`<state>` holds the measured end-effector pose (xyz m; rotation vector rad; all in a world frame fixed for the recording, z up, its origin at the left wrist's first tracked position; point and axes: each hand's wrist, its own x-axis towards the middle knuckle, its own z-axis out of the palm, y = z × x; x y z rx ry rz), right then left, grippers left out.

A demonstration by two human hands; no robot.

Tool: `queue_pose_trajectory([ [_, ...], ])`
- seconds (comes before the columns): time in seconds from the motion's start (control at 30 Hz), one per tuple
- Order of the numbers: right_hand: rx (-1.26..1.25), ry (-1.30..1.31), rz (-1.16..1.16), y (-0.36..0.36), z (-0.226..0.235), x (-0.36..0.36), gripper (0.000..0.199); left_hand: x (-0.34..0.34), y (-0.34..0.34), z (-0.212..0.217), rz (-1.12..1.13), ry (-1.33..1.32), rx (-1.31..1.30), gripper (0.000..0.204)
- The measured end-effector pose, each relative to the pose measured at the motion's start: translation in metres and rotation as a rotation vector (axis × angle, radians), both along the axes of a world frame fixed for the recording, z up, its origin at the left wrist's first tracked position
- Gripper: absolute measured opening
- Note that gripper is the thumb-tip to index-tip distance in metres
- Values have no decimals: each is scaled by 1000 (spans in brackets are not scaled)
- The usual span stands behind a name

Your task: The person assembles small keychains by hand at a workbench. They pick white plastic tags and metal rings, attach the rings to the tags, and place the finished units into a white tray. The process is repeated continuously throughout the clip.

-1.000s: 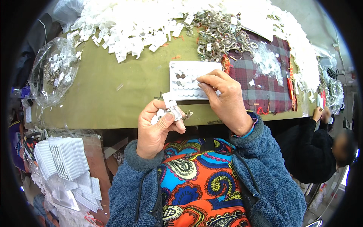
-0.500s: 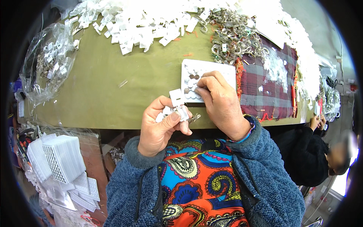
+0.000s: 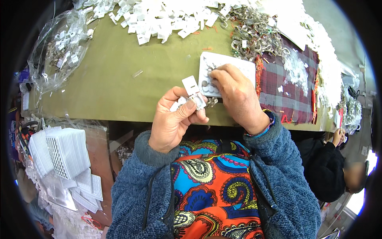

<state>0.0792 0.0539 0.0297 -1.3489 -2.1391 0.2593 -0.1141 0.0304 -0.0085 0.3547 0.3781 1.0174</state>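
Green covers the work table (image 3: 111,87) before us, its front edge bowing across the view. Along its far side we see a heap of white plastic pieces (image 3: 171,20), and next to that, on the right, a tangle of metal rings (image 3: 256,38). To the right, a dark checked cloth (image 3: 274,97) with a frayed red edge lies on the table, clear scraps (image 3: 294,71) scattered over it. A clear plastic bag (image 3: 57,49) with small pieces inside sits toward the left end.

Our left hand (image 3: 171,119) grasps a small white case (image 3: 191,84) between thumb and fingers, above the table's near edge; its lid stands open, pointing away from us. More loose white bits (image 3: 177,104) are tucked in the same hand, and a piece of metal (image 3: 213,102) shows just beyond the fingertips.

Our right hand (image 3: 242,95) is over a white tray (image 3: 203,65) with round hollows, thumb and fingers bunched close to it near a dark disc (image 3: 205,83). We cannot tell whether those fingertips grip anything.

Down on the left, below table height, ridged white trays (image 3: 67,153) are stacked. Off to the right, we notice another person in black (image 3: 324,167) at the table.
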Motion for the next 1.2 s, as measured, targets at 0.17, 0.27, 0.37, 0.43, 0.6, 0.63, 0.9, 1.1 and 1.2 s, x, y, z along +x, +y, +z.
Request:
queue_pose_trajectory([
  [0.17,-149,379,41,-32,19,-4,12,2,-11,3,6,39,8,17],
  [0.27,-124,393,81,-51,23,-13,14,5,-18,3,-13,32,17,17],
  [0.37,-84,394,53,-60,20,-19,18,8,-24,3,-31,24,5,16],
  [0.43,-68,418,78,-63,20,-18,22,8,-28,3,-47,14,-13,15],
  [0.6,-79,531,39,-63,27,-11,33,7,-29,6,-46,1,-13,15],
  [0.63,-64,546,19,-63,27,-12,31,7,-29,6,-40,7,-7,15],
  [0.9,382,218,236,-48,2,-25,52,-1,-28,13,-3,209,-7,15],
  [1.1,44,255,-146,-27,0,-15,25,-9,-17,13,50,316,2,19],
  [1.2,5,147,-140,-15,-6,-17,19,-11,-13,13,25,316,-2,19],
])
